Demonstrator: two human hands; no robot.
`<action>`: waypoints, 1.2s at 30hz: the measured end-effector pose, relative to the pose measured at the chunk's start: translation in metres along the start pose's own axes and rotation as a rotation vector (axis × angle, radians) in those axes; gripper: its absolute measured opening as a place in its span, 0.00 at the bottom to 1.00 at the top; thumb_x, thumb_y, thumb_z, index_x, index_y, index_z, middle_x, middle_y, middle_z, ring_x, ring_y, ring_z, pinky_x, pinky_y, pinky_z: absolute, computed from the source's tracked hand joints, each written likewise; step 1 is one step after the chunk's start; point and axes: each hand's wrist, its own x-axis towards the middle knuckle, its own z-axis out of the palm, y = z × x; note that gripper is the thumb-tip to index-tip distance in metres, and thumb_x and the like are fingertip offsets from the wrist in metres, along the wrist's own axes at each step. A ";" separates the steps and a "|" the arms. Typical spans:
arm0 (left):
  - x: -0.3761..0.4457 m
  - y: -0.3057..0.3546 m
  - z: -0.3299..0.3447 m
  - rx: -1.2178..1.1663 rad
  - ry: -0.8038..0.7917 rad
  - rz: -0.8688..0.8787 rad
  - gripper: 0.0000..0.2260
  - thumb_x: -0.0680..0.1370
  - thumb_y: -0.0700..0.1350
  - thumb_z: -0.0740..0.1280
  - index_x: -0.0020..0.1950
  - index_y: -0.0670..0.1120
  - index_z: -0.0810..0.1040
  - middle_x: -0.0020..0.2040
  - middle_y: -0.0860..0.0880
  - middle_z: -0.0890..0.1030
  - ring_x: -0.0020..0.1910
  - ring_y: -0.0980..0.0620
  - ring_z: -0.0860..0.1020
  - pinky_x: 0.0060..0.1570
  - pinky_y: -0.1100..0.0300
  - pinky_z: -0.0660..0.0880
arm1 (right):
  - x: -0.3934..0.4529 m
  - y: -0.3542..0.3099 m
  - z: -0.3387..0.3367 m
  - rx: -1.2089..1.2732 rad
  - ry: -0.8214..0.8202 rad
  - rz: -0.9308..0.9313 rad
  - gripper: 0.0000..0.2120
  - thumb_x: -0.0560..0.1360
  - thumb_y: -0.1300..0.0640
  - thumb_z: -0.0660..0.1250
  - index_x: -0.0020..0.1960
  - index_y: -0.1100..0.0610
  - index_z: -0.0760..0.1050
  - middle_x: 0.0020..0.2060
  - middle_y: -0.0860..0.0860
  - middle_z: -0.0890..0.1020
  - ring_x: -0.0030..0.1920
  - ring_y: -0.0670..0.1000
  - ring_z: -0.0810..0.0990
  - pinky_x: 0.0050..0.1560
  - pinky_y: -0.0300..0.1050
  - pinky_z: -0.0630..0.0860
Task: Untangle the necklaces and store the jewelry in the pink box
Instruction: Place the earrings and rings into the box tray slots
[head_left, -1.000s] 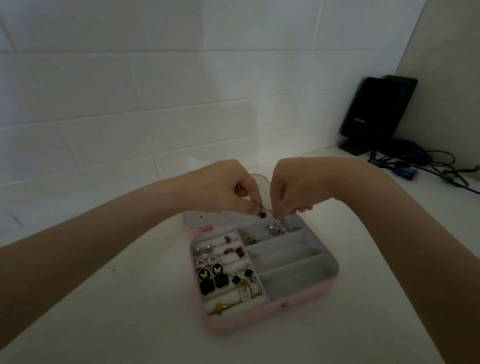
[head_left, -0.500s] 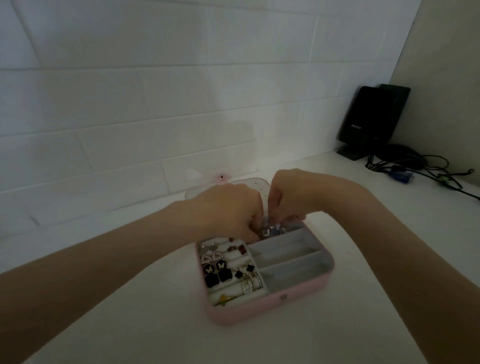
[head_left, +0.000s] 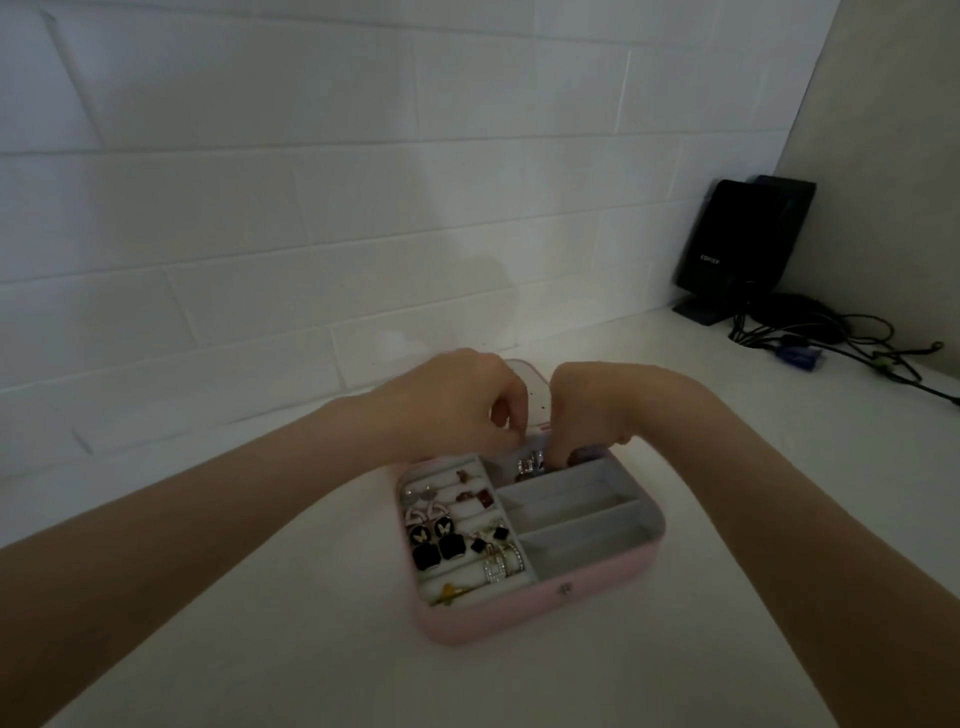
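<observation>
**Both hands at far compartment of pink box**

White counter (head_left: 260, 649) runs along a white tiled wall (head_left: 311, 208); beige side wall at rt. Far rt corner: black speaker (head_left: 737, 244) on a stand, w/ tangle of dark cables (head_left: 831, 338) trailing along the counter.

Pink jewelry box (head_left: 519, 618) sits open mid-counter, grey lining, lid (head_left: 532, 389) tipped back behind the hands. Left half = ring rolls holding black butterfly earrings (head_left: 434, 540), silver rings (head_left: 501, 564), small red pcs, a yellow item at the near end. Rt half = three long compartments; the two nearer ones hold nothing visible.

Left hand (head_left: 457, 405) and right hand (head_left: 592, 410) both hover over the farthest rt compartment, fingers curled down, tips close together. Silvery tangled jewelry (head_left: 530, 462) lies in that compartment just under the fingertips. Right fingertips reach down to it; left thumb & forefinger look pinched together at the box's back edge. Can't tell whether either hand actually has hold of a chain – too dim & small.
</observation>
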 end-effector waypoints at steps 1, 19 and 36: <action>0.000 0.000 -0.002 -0.042 0.008 -0.005 0.01 0.72 0.47 0.70 0.41 0.52 0.79 0.35 0.60 0.75 0.35 0.62 0.73 0.35 0.74 0.66 | 0.000 0.005 -0.003 0.087 -0.018 0.001 0.12 0.68 0.56 0.72 0.31 0.60 0.73 0.23 0.49 0.72 0.24 0.48 0.69 0.27 0.37 0.68; 0.008 0.018 0.021 0.240 -0.038 0.120 0.09 0.76 0.49 0.64 0.54 0.55 0.80 0.43 0.57 0.66 0.43 0.58 0.68 0.40 0.60 0.69 | -0.025 0.019 -0.016 0.096 -0.008 -0.057 0.10 0.70 0.55 0.72 0.33 0.58 0.78 0.22 0.47 0.74 0.17 0.43 0.66 0.26 0.34 0.67; 0.002 0.001 -0.001 -0.284 0.076 -0.160 0.04 0.72 0.40 0.71 0.41 0.49 0.83 0.36 0.54 0.82 0.39 0.57 0.80 0.44 0.65 0.75 | -0.030 0.004 -0.020 0.213 0.192 -0.093 0.08 0.69 0.56 0.73 0.44 0.60 0.81 0.28 0.48 0.78 0.25 0.44 0.72 0.21 0.32 0.67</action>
